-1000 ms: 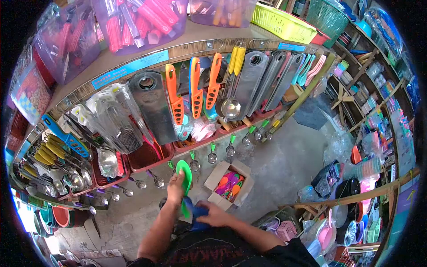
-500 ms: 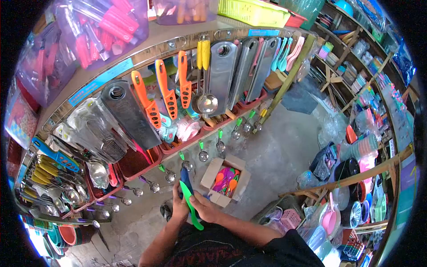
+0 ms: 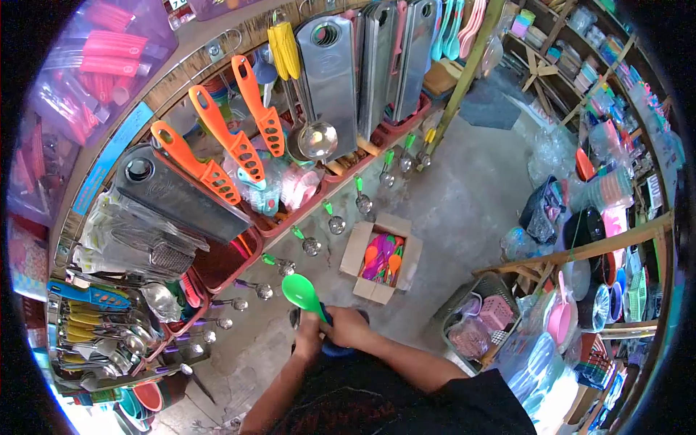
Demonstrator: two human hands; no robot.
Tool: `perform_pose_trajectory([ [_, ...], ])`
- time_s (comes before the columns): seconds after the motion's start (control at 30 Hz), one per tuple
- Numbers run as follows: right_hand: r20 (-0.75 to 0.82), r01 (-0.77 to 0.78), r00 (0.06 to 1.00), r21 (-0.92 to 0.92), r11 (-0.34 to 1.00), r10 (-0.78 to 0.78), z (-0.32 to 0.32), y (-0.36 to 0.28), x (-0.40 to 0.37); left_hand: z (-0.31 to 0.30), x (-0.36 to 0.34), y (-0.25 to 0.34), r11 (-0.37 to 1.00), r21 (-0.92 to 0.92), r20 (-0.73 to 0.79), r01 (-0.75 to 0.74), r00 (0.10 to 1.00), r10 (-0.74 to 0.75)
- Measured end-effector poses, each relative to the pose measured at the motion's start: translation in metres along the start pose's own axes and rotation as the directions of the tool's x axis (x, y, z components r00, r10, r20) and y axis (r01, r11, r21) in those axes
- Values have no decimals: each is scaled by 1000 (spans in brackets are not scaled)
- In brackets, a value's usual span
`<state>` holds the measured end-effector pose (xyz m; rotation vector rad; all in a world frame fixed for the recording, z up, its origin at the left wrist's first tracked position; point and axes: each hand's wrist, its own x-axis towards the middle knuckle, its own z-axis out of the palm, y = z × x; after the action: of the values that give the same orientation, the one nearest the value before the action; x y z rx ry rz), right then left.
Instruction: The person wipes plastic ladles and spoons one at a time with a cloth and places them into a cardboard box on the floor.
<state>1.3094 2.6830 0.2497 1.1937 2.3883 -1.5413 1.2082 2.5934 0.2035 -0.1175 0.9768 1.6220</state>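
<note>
Underfoot, concrete floor — cardboard box on it; left hand and right hand, fingers clenched round green spoon.

We show a cardboard box of coloured spoons at centre, orange-handled slicers at eleven o'clock, and a pink basket at four o'clock.

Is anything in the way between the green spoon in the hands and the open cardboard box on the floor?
Nothing visible. Only bare concrete floor shows between the green spoon and the cardboard box. The small hanging scoops are beside that line, nearer the rack, not across it.
</note>
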Motion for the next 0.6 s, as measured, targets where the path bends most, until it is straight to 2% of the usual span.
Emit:
perform_pose_trajectory([
  [0.03,14,40,999,-48,998,-39,8,-3,6,10,-4,5,865,499,-165,-63,972,166],
  [0.07,27,81,997,-96,992,-78,15,-7,11,29,-9,18,499,866,-215,-3,900,379],
  [0.1,102,140,987,-164,976,-124,18,-16,11,64,-17,48,683,707,-458,185,855,243],
  [0.13,106,145,986,-160,976,-129,18,-24,10,47,-7,48,681,708,-461,186,852,247],
  [0.17,180,158,976,-177,971,-125,16,-32,9,19,13,47,816,575,-418,-65,834,361],
  [0.2,257,173,959,-195,965,-120,15,-37,7,-2,22,52,862,394,-401,-319,784,474],
  [0.23,314,204,941,-221,954,-129,15,-38,5,-6,22,68,861,392,-411,-325,775,480],
  [0.3,348,216,928,-205,955,-135,25,-24,2,-11,22,106,940,162,-510,-299,791,339],
  [0.33,369,213,920,-189,959,-132,28,-16,3,-24,26,119,938,158,-521,-309,781,345],
  [0.37,380,223,915,-191,956,-138,24,-14,5,-39,32,130,949,215,-488,-229,817,307],
  [0.4,323,157,943,-197,968,-87,20,-13,7,-45,36,140,951,274,-456,-144,851,261],
  [0.43,262,86,965,-197,977,-32,15,-12,10,-50,43,149,940,313,-461,-135,844,274],
  [0.47,268,83,963,-190,978,-29,11,-12,12,-65,55,157,940,316,-467,-127,842,271],
  [0.53,109,1,994,-161,987,17,5,-11,16,-123,100,174,814,573,-434,-94,807,399],
  [0.6,65,-13,998,-129,992,21,2,-8,16,-173,147,194,738,674,-413,-45,805,426],
])
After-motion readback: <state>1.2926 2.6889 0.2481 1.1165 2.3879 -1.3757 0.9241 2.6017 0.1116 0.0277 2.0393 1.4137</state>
